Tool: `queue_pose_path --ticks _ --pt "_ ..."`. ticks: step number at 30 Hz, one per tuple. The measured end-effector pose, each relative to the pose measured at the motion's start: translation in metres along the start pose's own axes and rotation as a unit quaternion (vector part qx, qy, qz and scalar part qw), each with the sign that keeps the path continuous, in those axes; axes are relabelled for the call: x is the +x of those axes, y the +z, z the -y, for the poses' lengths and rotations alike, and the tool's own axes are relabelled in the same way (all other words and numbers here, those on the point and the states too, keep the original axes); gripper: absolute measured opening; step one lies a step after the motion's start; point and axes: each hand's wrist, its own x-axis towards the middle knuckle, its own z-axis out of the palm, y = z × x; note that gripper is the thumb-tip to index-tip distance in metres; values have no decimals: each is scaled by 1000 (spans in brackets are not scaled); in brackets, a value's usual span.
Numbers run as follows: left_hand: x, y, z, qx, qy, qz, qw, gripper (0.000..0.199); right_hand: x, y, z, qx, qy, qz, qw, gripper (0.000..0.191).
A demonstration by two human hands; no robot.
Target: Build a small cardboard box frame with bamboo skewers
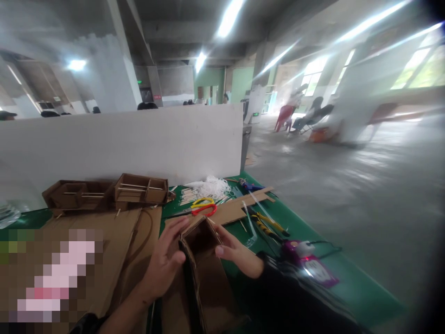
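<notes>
While two bare hands frame one open-topped cardboard box (216, 283) at the near edge of the view, the right hand (238, 253) grasps its right wall between thumb and fingers. The left hand (163, 262) is open at the opposite wall, thumb apart from its fingers; whether it touches the cardboard, I cannot tell.

To the left, a large cardboard sheet (93, 260) covers much of the green bench (361, 287). To the right of the hands are one purple device (294, 248) with a red light and one tool with two yellow-and-black handles (266, 226). Just beyond the box, one pair of scissors (205, 207), one handle loop yellow and one red, lies near cardboard strips (231, 208).

Farther back sit two divided cardboard boxes (141, 189), side by side, with thin sticks across them. One pile of white string (213, 188) lies beside many small wooden sticks (187, 196), too bunched to count, and one blue-handled tool (248, 186) is at the right.

Behind the bench stands one white partition (139, 144). Past it, on the right, are two blurred people (314, 111), one red chair (284, 116) and one orange container (318, 135).
</notes>
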Motion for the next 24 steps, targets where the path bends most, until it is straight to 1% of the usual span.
queue_pose_path --ticks 2,3,4,7,10,12,17,21,24 --pt "-2 2 0 -16 -25 15 999 89 1 -2 -2 26 5 -10 1000 56" --pt "-2 4 0 -7 -37 15 999 97 1 -3 -3 36 7 -15 999 57" --pt "-2 6 0 13 -44 11 999 99 2 -4 -4 45 8 -18 999 59" --pt "-1 8 1 73 -30 -2 997 86 2 -3 -6 65 9 -3 998 60" --pt "2 6 2 84 -18 0 996 80 1 -1 -4 71 4 23 997 61" --pt "3 3 2 81 -20 13 996 81 0 0 -2 60 -3 22 998 63" --pt "4 -3 6 88 0 44 995 84 0 -1 -2 27 -4 -19 999 60" --pt "3 -3 8 87 -7 54 995 84 1 -3 -5 35 1 -17 999 54" --pt "2 -2 8 86 -6 56 995 83 1 -4 -6 38 4 -15 999 53"
